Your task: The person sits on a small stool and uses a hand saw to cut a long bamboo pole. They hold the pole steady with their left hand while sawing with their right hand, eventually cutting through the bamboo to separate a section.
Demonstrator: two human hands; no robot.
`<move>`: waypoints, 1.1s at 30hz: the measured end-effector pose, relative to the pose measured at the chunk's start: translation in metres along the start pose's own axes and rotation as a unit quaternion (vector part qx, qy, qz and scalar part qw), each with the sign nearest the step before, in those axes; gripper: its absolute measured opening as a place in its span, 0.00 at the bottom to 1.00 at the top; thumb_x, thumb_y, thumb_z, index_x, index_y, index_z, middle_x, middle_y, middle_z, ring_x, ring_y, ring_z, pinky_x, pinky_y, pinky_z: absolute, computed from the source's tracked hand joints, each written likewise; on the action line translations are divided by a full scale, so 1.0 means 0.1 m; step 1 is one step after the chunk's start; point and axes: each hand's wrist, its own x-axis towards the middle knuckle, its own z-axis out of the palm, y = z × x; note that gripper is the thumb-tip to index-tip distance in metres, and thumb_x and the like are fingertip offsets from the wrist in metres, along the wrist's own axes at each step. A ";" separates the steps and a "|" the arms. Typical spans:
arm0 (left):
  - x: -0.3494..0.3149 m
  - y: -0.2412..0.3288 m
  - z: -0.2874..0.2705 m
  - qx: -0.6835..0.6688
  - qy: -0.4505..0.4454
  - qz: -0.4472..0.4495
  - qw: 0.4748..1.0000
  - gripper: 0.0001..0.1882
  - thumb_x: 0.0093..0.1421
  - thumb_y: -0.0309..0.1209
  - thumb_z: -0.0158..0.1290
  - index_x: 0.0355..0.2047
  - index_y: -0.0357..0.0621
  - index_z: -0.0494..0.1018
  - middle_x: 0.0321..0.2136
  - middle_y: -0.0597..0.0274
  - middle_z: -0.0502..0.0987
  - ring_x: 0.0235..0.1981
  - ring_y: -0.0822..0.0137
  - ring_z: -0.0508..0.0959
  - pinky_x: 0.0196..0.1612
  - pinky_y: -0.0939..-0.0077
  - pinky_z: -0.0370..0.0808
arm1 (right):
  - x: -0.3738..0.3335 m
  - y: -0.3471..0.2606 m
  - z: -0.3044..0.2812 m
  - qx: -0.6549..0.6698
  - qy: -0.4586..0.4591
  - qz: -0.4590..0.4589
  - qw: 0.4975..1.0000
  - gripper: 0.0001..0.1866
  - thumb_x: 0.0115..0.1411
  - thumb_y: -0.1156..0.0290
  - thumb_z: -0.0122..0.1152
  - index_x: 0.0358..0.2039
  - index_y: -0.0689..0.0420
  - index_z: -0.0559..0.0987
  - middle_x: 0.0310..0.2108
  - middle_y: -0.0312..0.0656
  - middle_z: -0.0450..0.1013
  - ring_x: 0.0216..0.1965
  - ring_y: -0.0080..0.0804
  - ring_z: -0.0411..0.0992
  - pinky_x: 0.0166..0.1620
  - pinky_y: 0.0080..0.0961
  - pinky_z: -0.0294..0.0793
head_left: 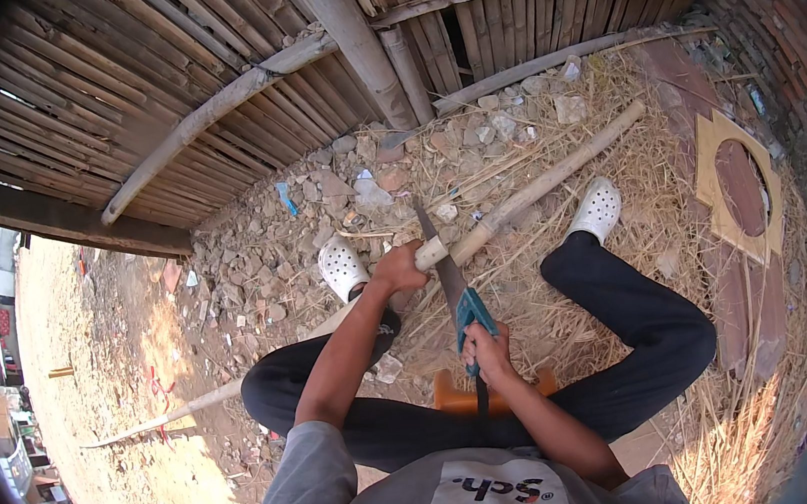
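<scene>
A long pale bamboo pole (556, 178) slants across the ground in front of me, from the lower left to the upper right. My left hand (400, 269) is wrapped around it near its middle, just left of a hand saw (445, 272). Closed on the saw's teal handle (473, 314) is my right hand (487, 350), near my lap. The blade points away from me and crosses the pole right beside my left hand. I cannot tell whether the pole is cut through there.
Beneath me is an orange plastic seat (454, 393). My white clogs stand either side of the saw. Rubble (263, 259) and straw (542, 311) cover the ground. A bamboo wall (230, 72) rises ahead; a board with a round hole (707, 179) lies right, near a brick wall.
</scene>
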 end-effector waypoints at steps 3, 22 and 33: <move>-0.03 0.06 -0.04 0.028 0.031 -0.034 0.999 0.33 0.38 0.47 0.62 0.46 0.47 0.73 0.37 0.47 0.80 0.41 0.48 0.80 0.45 0.58 0.76 | 0.04 0.09 0.04 -0.002 -0.008 -0.013 1.000 0.08 0.56 0.75 0.53 0.21 0.58 0.68 0.11 0.36 0.61 0.09 0.25 0.59 0.15 0.25 0.61; 0.10 0.02 0.27 0.059 0.022 -0.081 0.995 0.33 0.44 0.54 0.61 0.46 0.48 0.72 0.39 0.50 0.80 0.42 0.51 0.80 0.45 0.58 0.76 | 0.04 0.31 -0.25 -0.421 0.022 -0.245 0.873 0.10 0.53 0.70 0.59 0.19 0.63 0.73 0.14 0.46 0.67 0.19 0.38 0.72 0.28 0.35 0.69; 0.17 -0.06 0.21 0.033 0.005 -0.100 0.994 0.39 0.41 0.57 0.60 0.47 0.40 0.75 0.41 0.46 0.79 0.44 0.51 0.80 0.49 0.61 0.75 | 0.03 0.20 -0.20 -0.022 0.003 -0.092 0.996 0.05 0.57 0.77 0.52 0.25 0.59 0.67 0.11 0.37 0.60 0.08 0.26 0.59 0.13 0.27 0.61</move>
